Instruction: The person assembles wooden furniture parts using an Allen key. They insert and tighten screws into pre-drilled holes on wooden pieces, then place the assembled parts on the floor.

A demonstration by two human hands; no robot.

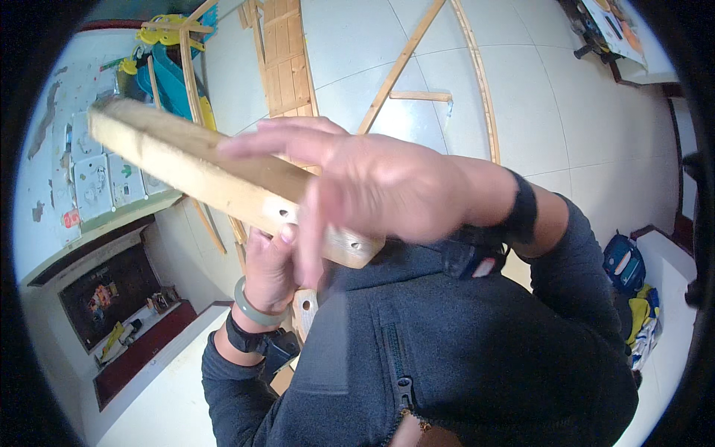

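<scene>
A thick pale wooden bar (pixel 186 167) with two drilled holes near its close end slants up to the left in front of my chest. My left hand (pixel 269 268), with a green bangle at the wrist, grips it from below, thumb against the lower edge near the holes. Across the bar's close end reaches my right hand (pixel 387 182), smeared by motion, its fingers stretched out and apart. Whether its fingertips touch the wood is hard to make out. Just below my left hand shows another wooden piece (pixel 305 307) with a hole, partly hidden by my jacket.
Slatted wooden panel (pixel 287 67) and long wooden strips (pixel 402 63) lie on the tiled floor (pixel 521 97) ahead. At left are a worn light-coloured tabletop (pixel 97 119) and a teal and yellow plastic object (pixel 170 74). A dark blue bag (pixel 623 261) sits at far right.
</scene>
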